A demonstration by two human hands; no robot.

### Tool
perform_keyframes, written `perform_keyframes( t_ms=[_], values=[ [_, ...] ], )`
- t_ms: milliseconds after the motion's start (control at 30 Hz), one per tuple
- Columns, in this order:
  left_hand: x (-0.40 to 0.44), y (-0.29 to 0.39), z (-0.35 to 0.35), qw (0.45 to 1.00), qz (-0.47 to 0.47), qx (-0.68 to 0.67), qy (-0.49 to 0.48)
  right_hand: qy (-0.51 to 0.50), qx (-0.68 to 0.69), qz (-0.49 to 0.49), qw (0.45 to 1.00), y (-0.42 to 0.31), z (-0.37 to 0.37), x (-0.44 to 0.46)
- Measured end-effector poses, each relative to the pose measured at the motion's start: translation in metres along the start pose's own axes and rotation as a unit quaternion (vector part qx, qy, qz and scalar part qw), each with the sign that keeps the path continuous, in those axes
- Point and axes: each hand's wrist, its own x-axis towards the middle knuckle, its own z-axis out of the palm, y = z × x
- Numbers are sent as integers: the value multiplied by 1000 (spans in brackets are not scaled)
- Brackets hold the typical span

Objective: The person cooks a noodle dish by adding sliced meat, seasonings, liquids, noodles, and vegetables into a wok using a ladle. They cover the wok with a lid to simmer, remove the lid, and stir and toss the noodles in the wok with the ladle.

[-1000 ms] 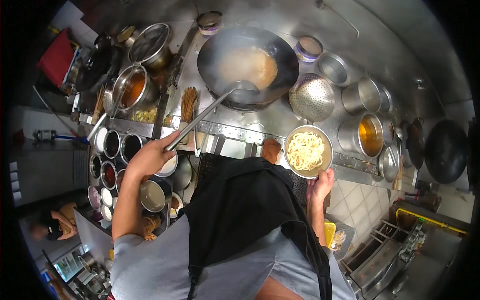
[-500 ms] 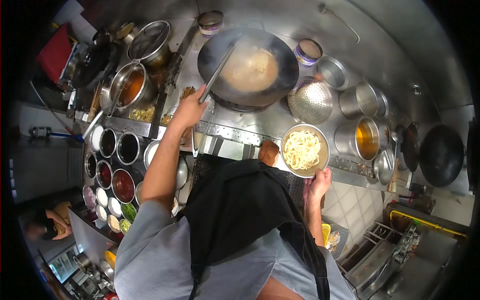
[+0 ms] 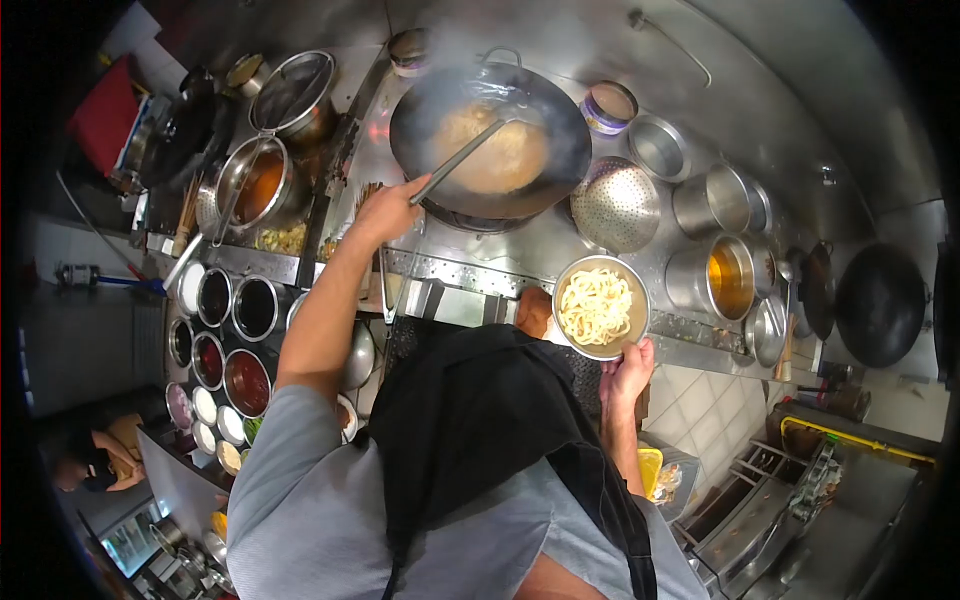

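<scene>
My left hand (image 3: 390, 213) is closed around the handle of a long metal ladle (image 3: 458, 160). The ladle's head dips into pale brown, bubbling liquid (image 3: 490, 165) inside a large dark wok (image 3: 415, 150), and steam partly blurs it. On the other side, my right hand (image 3: 630, 370) grips the lower right rim of a metal bowl (image 3: 640, 318). Thick pale noodles (image 3: 596, 306) fill much of that bowl, which is held at the counter's front edge, to the right of and nearer than the wok.
A perforated strainer bowl (image 3: 615, 205) sits right of the wok, beside metal pots, one with yellow liquid (image 3: 725, 278). At left stand a pot of reddish-brown liquid (image 3: 258, 190) and several sauce containers (image 3: 247, 382). Another person (image 3: 110, 455) is at far lower left.
The ladle's head has swung from the wok's far side down to the right into the liquid. My left hand has shifted slightly. The noodle bowl has moved slightly left and nearer.
</scene>
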Motion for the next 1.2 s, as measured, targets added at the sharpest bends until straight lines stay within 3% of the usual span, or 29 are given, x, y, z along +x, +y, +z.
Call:
perform_keyframes(
  t_ms=[67, 167, 300, 500, 700, 900, 1000, 1100, 1200],
  values=[
    [-1, -7, 8, 998, 34, -16, 52, 2, 2, 5, 1000, 1, 1, -1],
    [24, 13, 16, 994, 1, -68, 90, 1, 0, 13, 1000, 1, 2, -3],
    [50, 20, 26, 990, -67, -124, 30, -10, -2, 15, 1000, 0, 12, 2],
    [8, 8, 0, 998, -23, -51, -17, -7, 8, 6, 1000, -4, 10, -1],
    [1, -11, 8, 994, -82, -73, 28, 2, 12, 3, 1000, -5, 5, -1],
    [-45, 5, 0, 993, -54, -87, 62, -6, -8, -7, 1000, -6, 10, 9],
    [-60, 28, -26, 956, -182, -198, -114, -8, -10, -6, 1000, -11, 20, 14],
    [-42, -28, 24, 991, 9, -136, 9, -23, -20, -4, 1000, -7, 22, 20],
    [-49, -14, 21, 995, -7, -97, 21, -23, -21, -3, 1000, -9, 29, 26]
  ],
)
